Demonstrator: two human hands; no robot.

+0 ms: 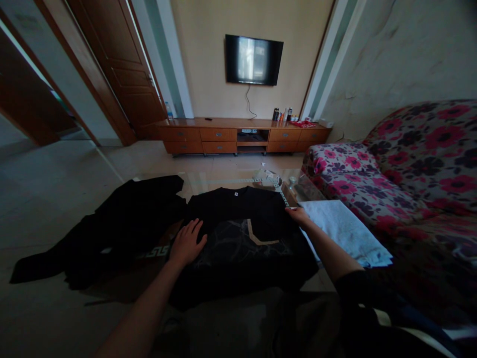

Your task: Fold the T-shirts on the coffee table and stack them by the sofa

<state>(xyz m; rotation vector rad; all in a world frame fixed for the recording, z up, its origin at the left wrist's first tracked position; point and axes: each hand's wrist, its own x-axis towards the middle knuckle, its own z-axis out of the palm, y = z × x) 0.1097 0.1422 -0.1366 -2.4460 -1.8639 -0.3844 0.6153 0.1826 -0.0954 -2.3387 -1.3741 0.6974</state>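
Note:
A black T-shirt (223,238) lies spread on a glass table, its neckline at the far side. Its front carries a grey pattern and a pocket edged in tan. My left hand (187,242) rests flat on the shirt's left side, fingers apart. At the shirt's right edge, my right hand (297,215) is closed on the cloth, the thumb on top and the other fingers mostly hidden. Left of the shirt is a rumpled black garment (137,214). A folded light blue cloth (341,228) lies to the right, partly behind my right forearm.
A sofa with a floral cover (346,184) stands along the right. Beyond the glass table (201,181) is a low wooden cabinet (219,134) with bottles at its right end, and a television (254,59) hangs above. A wooden door (119,64) is at left.

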